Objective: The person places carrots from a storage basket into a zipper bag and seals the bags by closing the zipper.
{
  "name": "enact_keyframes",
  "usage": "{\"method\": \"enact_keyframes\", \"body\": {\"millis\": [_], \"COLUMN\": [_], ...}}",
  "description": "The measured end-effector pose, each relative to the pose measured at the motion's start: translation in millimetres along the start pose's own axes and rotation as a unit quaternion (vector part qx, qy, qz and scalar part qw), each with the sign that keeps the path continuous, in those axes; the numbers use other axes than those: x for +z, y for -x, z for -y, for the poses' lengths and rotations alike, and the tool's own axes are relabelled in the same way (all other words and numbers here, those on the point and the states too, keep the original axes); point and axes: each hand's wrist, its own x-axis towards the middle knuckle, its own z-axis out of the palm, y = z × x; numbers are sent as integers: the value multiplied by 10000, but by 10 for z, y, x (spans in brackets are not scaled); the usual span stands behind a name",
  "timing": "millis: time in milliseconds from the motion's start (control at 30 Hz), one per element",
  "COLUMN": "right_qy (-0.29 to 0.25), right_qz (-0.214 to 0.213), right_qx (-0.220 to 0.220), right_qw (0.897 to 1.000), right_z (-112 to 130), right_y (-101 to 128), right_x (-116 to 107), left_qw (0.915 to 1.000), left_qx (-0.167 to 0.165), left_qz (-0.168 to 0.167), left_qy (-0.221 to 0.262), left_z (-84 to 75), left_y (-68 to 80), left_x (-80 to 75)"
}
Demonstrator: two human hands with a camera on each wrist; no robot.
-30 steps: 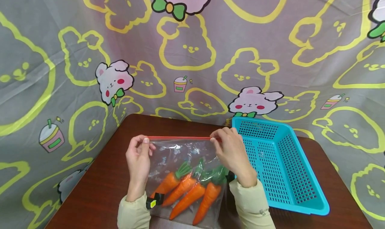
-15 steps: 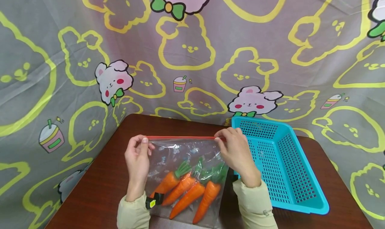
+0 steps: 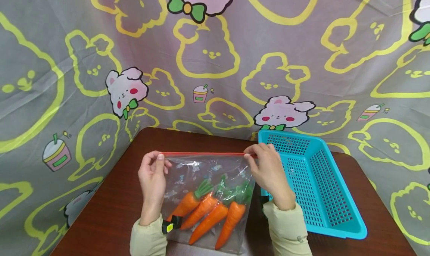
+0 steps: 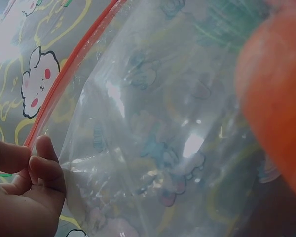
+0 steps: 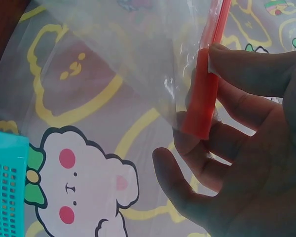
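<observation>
A clear zip bag with a red zip strip along its top holds several orange carrots with green tops. My left hand pinches the bag's top left corner between thumb and fingers. At the other end of the strip, my right hand grips the red edge. In the right wrist view, the strip's squared red end lies between the thumb and the fingers. The left wrist view has a carrot large at its right side, seen beside the wrinkled printed plastic.
A blue perforated plastic basket stands right of the bag, its left rim partly behind the right forearm. The brown wooden table ends at a cartoon-printed curtain at the back and left.
My right hand has slid right along the red strip to its right end, and more of the strip shows. The left hand holds its corner, shifted slightly left.
</observation>
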Motion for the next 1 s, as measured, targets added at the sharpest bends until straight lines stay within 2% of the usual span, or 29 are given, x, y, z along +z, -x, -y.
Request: {"method": "enact_keyframes", "body": {"millis": [367, 767, 1000], "right_qy": [4, -15, -235], "right_qz": [-7, 4, 152], "right_qx": [87, 226, 384], "right_qw": [10000, 9997, 9989], "right_z": [-62, -110, -112], "right_y": [16, 42, 56], "right_x": [-32, -49, -32], "left_qw": [9999, 9998, 9999], "left_qx": [29, 37, -44], "left_qz": [-63, -190, -140], "left_qy": [-101, 80, 6], "left_z": [-6, 2, 4], "left_y": [-5, -21, -20], "left_x": [-6, -15, -29]}}
